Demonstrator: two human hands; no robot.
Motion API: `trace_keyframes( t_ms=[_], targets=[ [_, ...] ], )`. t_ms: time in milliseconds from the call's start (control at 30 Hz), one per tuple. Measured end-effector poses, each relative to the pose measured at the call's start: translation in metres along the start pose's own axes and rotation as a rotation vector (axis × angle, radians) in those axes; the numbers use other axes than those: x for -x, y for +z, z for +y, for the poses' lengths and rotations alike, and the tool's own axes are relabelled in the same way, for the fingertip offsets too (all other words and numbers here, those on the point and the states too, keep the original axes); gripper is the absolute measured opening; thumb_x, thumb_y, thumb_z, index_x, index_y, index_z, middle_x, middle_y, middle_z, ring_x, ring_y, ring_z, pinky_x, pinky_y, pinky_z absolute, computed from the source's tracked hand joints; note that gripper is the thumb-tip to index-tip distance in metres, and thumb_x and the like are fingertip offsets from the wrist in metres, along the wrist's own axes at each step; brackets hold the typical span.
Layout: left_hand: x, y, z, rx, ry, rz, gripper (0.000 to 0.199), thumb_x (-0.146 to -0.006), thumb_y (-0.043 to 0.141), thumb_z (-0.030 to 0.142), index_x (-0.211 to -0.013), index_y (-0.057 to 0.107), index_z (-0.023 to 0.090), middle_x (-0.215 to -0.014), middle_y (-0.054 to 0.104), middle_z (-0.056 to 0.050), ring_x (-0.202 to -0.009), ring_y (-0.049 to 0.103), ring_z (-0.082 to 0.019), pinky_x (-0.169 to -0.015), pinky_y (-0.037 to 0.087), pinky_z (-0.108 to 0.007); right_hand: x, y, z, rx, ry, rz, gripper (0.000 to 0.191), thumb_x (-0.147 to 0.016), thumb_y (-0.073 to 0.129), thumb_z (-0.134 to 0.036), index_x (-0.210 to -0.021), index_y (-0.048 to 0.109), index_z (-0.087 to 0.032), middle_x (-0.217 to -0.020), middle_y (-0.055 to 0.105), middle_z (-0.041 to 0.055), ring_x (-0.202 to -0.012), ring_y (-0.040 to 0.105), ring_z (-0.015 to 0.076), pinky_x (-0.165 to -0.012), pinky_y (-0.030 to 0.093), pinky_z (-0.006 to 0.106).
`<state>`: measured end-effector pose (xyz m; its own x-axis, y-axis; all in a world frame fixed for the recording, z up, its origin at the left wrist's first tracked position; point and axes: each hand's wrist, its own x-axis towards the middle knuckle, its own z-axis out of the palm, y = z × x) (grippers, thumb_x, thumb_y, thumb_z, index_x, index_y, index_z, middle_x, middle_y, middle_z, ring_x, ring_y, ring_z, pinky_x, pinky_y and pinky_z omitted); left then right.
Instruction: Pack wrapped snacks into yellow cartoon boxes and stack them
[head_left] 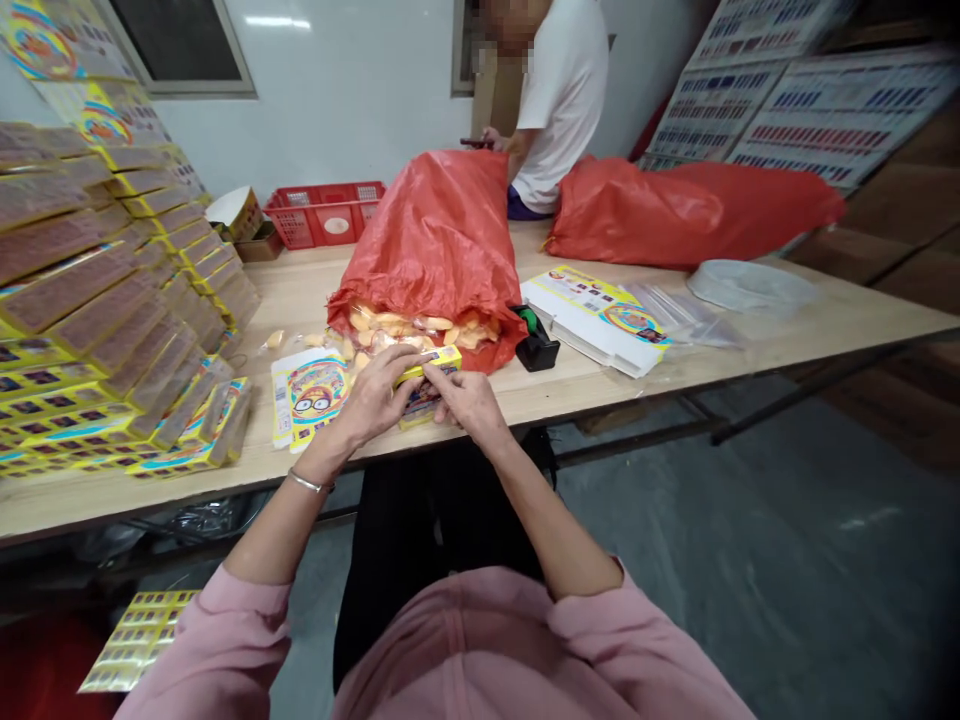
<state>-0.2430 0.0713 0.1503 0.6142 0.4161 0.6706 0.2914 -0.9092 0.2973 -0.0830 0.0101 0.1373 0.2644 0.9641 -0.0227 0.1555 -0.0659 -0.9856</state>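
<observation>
At the table's front edge, a small yellow box (421, 396) is held between both hands, in front of an open red sack (442, 235). My left hand (381, 392) grips its left side, with fingers over the top. My right hand (469, 400) holds the right side, its index finger on the box's top edge. Orange-yellow wrapped pieces (382, 328) spill from the sack's mouth just behind the hands. A flat printed carton (311, 390) with a cartoon face lies left of my left hand. A black tape dispenser (536, 345) stands to the right.
Stacked yellow boxes (112, 330) fill the left side of the table (292, 285). Behind are a red basket (326, 215) and a person in white (562, 100). Flat cartons (600, 315), plastic bags (686, 315), a round translucent lid (750, 285) and another red sack (690, 210) lie right.
</observation>
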Motion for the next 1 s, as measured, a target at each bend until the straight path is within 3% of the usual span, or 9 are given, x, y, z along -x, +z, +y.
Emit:
trace_keyframes(
  t_ms=[133, 267, 367, 467, 600, 733, 833, 933, 1000],
  targets=[
    [-0.005, -0.008, 0.001, 0.037, -0.013, -0.084, 0.029, -0.097, 0.049, 0.031, -0.118, 0.063, 0.019, -0.124, 0.059, -0.011, -0.117, 0.058, -0.023, -0.1, 0.048, -0.041, -0.002, -0.001, 0.017, 0.26, 0.059, 0.044, 0.065, -0.076, 0.054, -0.078, -0.045, 0.056, -0.02, -0.035, 0.05, 0.0019, -0.039, 0.048, 0.0129, -0.045, 0.033, 0.024],
    [-0.016, -0.011, 0.016, -0.053, -0.094, -0.119, 0.025, -0.093, 0.055, 0.039, -0.098, 0.067, 0.018, -0.099, 0.067, -0.01, -0.094, 0.066, -0.023, -0.084, 0.054, -0.036, 0.009, 0.0, 0.034, 0.518, -0.097, 0.163, 0.058, -0.066, 0.067, -0.073, -0.043, 0.047, -0.024, -0.044, 0.054, 0.0016, -0.042, 0.048, 0.0149, -0.044, 0.027, 0.026],
    [-0.023, -0.019, 0.034, -0.212, -0.157, -0.23, 0.035, -0.088, 0.064, 0.037, -0.115, 0.06, 0.016, -0.1, 0.07, -0.013, -0.093, 0.068, -0.027, -0.078, 0.054, -0.036, 0.019, -0.006, 0.04, 0.486, -0.2, 0.242, 0.053, -0.06, 0.068, -0.074, -0.054, 0.047, -0.026, -0.047, 0.055, -0.0003, -0.042, 0.048, 0.0175, -0.043, 0.028, 0.027],
    [-0.017, -0.04, 0.056, -0.288, -0.075, -0.335, 0.029, -0.091, 0.058, 0.025, -0.118, 0.056, 0.016, -0.105, 0.07, -0.014, -0.096, 0.068, -0.026, -0.08, 0.054, -0.036, 0.03, -0.015, 0.036, 0.356, -0.311, 0.091, 0.053, -0.066, 0.06, -0.076, -0.054, 0.047, -0.026, -0.046, 0.051, -0.0005, -0.043, 0.048, 0.0183, -0.046, 0.036, 0.029],
    [0.005, -0.092, 0.094, -0.375, 0.035, -0.214, 0.031, -0.092, 0.047, 0.009, -0.122, 0.051, 0.016, -0.115, 0.067, -0.014, -0.11, 0.064, -0.023, -0.099, 0.048, -0.04, 0.052, -0.024, 0.021, 0.143, -0.285, -0.078, 0.048, -0.068, 0.061, -0.074, -0.067, 0.06, -0.025, -0.048, 0.049, -0.0017, -0.043, 0.048, 0.0172, -0.045, 0.041, 0.028],
    [0.015, -0.156, 0.128, -0.533, 0.017, 0.025, 0.024, -0.096, 0.048, 0.019, -0.12, 0.052, 0.022, -0.118, 0.068, -0.01, -0.114, 0.063, -0.021, -0.105, 0.047, -0.042, 0.062, -0.024, 0.011, 0.1, -0.274, -0.089, 0.052, -0.064, 0.061, -0.075, -0.073, 0.065, -0.024, -0.049, 0.05, -0.0006, -0.039, 0.044, 0.0162, -0.038, 0.038, 0.028],
    [0.009, -0.207, 0.146, -0.716, -0.051, 0.168, 0.021, -0.096, 0.051, 0.023, -0.117, 0.055, 0.022, -0.119, 0.068, -0.006, -0.121, 0.06, -0.021, -0.11, 0.043, -0.048, 0.061, -0.019, 0.013, 0.098, -0.316, -0.12, 0.048, -0.067, 0.06, -0.073, -0.07, 0.065, -0.025, -0.052, 0.056, 0.002, -0.043, 0.051, 0.0176, -0.043, 0.045, 0.028],
    [0.002, -0.265, 0.142, -0.889, -0.116, 0.319, 0.022, -0.094, 0.056, 0.023, -0.116, 0.056, 0.02, -0.12, 0.067, -0.005, -0.125, 0.057, -0.024, -0.111, 0.041, -0.049, 0.06, -0.014, 0.018, 0.089, -0.358, -0.167, 0.045, -0.07, 0.06, -0.07, -0.069, 0.066, -0.026, -0.058, 0.061, 0.0039, -0.049, 0.057, 0.0188, -0.049, 0.05, 0.027],
    [0.0, -0.309, 0.122, -0.995, -0.141, 0.391, 0.027, -0.092, 0.06, 0.025, -0.117, 0.056, 0.019, -0.122, 0.066, -0.006, -0.12, 0.06, -0.023, -0.106, 0.046, -0.043, 0.059, -0.012, 0.023, 0.087, -0.371, -0.2, 0.044, -0.071, 0.059, -0.07, -0.069, 0.066, -0.026, -0.058, 0.062, 0.0037, -0.049, 0.058, 0.019, -0.048, 0.05, 0.026]
  ],
)
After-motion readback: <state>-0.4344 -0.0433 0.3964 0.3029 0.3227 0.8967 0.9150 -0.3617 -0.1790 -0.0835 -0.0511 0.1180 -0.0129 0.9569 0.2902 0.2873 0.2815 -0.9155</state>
